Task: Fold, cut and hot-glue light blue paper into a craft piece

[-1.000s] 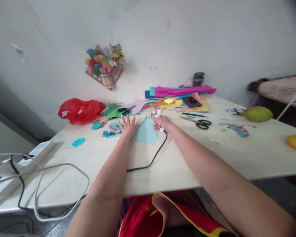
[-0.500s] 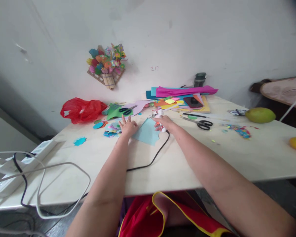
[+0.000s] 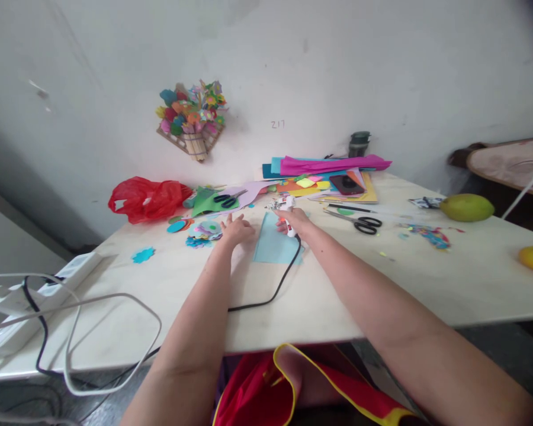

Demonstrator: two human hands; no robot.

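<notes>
A light blue sheet (image 3: pixel 273 241) lies on the table between my hands. My right hand (image 3: pixel 292 223) is closed around a white glue gun (image 3: pixel 285 204) above the sheet's upper right part, and a black cord trails from its handle. My left hand (image 3: pixel 237 229) is just left of the sheet, fingers apart and holding nothing. Beside it on the left is a pile of cut paper flowers (image 3: pixel 208 229).
Black scissors (image 3: pixel 366 225) and a pen (image 3: pixel 350 207) lie right of my right hand. Behind are coloured sheets (image 3: pixel 333 164), a phone (image 3: pixel 347 184) and scissors (image 3: pixel 229 199). A red bag (image 3: pixel 148 200) and a power strip (image 3: pixel 73 273) are left, a green mango (image 3: pixel 467 207) right.
The light blue sheet has turned and shifted right, its left edge now away from my left hand. My left hand has moved slightly; my right hand still holds the glue gun.
</notes>
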